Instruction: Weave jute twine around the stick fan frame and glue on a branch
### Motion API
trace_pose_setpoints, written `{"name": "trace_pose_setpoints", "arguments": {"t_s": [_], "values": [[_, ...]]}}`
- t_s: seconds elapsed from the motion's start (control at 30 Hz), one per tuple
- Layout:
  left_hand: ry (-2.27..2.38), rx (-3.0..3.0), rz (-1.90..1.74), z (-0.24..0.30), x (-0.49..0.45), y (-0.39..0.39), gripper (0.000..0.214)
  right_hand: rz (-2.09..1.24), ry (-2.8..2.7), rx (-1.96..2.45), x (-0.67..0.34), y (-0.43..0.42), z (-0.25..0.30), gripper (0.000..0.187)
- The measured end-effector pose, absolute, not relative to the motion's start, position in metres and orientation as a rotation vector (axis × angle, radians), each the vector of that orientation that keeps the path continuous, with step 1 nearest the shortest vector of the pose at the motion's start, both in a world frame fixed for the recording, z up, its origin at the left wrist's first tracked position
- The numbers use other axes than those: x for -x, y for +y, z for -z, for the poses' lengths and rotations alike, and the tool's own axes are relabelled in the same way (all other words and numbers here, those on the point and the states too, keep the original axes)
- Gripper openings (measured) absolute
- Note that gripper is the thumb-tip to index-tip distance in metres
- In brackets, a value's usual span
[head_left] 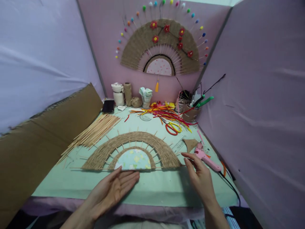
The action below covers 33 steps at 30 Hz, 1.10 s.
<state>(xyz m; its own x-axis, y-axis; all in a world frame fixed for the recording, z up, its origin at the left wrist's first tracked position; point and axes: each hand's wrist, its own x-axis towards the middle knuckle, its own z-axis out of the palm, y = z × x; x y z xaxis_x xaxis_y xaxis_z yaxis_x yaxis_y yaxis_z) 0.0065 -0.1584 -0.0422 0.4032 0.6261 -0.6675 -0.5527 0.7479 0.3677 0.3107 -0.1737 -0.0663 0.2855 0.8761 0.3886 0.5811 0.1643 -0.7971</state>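
Note:
A half-round woven fan [166,151] of tan twine over thin sticks lies on the green table. Its small half-circle centre [134,159] is covered in pale blue flowered cloth. My left hand [116,186] is palm up with fingers stretched out, at the fan's straight front edge. The left thumb tip meets or overlaps the flowered cloth's edge; I cannot tell how firmly it touches. Beside the fan's right end is my right hand [200,175], fingers bent and apart, with nothing seen between them. A pink glue gun [207,160] lies just past the right hand.
Bare sticks [95,132] lie by a cardboard wall [47,133] at left. Red-and-yellow scissors [172,128] and coloured strips [164,114] lie behind the fan. Jars [118,95], twine [136,101] and a tool pot [190,114] stand at the back. A finished fan [138,41] hangs above.

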Motion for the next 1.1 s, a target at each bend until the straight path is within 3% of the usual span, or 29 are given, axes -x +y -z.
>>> {"name": "trace_pose_setpoints", "arguments": {"t_s": [0.13,0.27,0.43,0.67,1.1], "values": [[0.901,-0.49,-0.502,0.026,-0.006,-0.173,0.047,-0.344,-1.486,1.492,-0.299,-0.172,0.062,0.022],[1.08,-1.4,-0.593,-0.002,-0.006,-0.154,0.036,-0.291,-1.699,1.397,-0.273,-0.151,0.048,0.029],[1.303,-2.036,-0.859,0.005,0.011,-0.095,0.062,-0.242,-2.247,1.364,-0.237,-0.103,0.043,0.07],[1.539,-2.32,-0.34,0.053,0.036,-0.066,0.082,-0.347,-2.52,1.58,-0.227,-0.075,0.06,0.088],[1.51,-2.38,-0.255,0.061,0.04,-0.064,0.083,-0.472,-2.544,1.596,-0.231,-0.071,0.067,0.091]]}}
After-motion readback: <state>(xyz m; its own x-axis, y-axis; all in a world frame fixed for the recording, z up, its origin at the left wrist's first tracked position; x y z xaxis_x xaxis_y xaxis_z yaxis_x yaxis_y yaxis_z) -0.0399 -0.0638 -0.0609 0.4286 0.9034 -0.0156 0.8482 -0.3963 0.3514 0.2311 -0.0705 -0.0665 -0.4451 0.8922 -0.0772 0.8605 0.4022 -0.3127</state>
